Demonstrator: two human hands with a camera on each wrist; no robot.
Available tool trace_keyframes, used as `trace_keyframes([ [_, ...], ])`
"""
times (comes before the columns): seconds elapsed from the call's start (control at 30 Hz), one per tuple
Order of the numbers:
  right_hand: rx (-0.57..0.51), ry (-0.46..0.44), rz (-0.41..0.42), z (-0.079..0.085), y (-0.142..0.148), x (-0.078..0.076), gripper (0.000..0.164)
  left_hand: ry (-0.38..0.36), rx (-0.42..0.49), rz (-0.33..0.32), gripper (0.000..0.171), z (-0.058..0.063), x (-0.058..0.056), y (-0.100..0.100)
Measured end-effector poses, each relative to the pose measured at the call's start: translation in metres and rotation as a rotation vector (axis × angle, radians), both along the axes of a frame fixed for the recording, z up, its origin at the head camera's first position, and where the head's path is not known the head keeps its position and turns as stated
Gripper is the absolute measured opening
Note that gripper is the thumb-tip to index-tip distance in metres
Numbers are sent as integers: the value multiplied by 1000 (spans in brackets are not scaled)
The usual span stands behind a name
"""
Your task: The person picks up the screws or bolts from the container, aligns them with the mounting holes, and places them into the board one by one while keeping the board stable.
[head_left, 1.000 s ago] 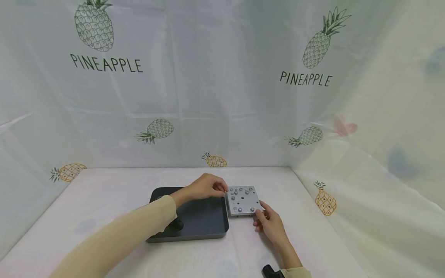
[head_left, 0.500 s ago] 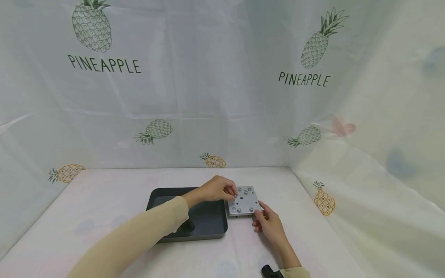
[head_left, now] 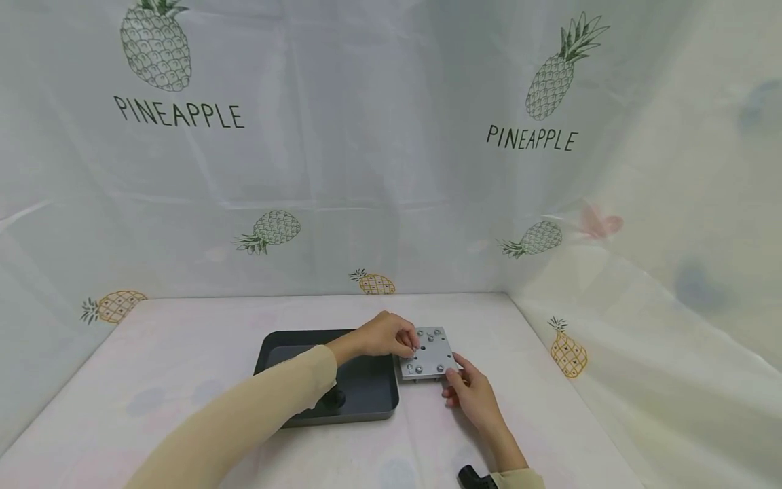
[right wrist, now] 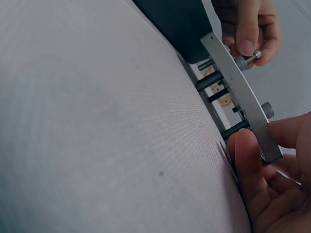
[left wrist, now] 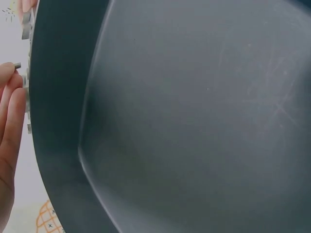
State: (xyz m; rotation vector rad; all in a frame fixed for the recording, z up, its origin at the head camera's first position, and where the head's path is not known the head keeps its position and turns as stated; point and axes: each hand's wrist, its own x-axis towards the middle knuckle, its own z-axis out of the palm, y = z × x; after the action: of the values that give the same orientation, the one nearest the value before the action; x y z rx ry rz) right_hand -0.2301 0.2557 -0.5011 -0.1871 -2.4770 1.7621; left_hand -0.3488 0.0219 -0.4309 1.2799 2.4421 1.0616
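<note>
A silver metal plate (head_left: 436, 354) with several screws in it lies right of the dark tray. My left hand (head_left: 386, 334) is over its left part and pinches a small screw (right wrist: 254, 56) between thumb and fingertip, above the plate's face. In the left wrist view the metal end of this screw (left wrist: 17, 65) sticks out from the fingertips. My right hand (head_left: 474, 390) grips the plate's near right corner, thumb on top and fingers below. In the right wrist view, threaded screw shafts (right wrist: 210, 80) protrude from the plate's underside.
The dark tray (head_left: 391, 411) stands directly left of the plate, partly hidden by my left forearm. A black round thing (head_left: 333, 398) shows by the left sleeve. A pineapple-printed curtain (head_left: 391, 170) closes off the back of the white table (head_left: 342, 458).
My left hand has moved right from the plate's left edge to over its face, with little motion in the last half second. The right hand keeps its hold on the corner.
</note>
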Motion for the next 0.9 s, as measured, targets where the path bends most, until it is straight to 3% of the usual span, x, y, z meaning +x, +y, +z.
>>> trace_keyframes([
  [0.63, -8, -8, -2, 2, -2, 2, 53, 48, -41, 12, 12, -4, -1, 7],
  [0.9, -12, -6, 5, 5, -2, 4, 54, 31, -39, 19, 13, -3, 0, 6],
])
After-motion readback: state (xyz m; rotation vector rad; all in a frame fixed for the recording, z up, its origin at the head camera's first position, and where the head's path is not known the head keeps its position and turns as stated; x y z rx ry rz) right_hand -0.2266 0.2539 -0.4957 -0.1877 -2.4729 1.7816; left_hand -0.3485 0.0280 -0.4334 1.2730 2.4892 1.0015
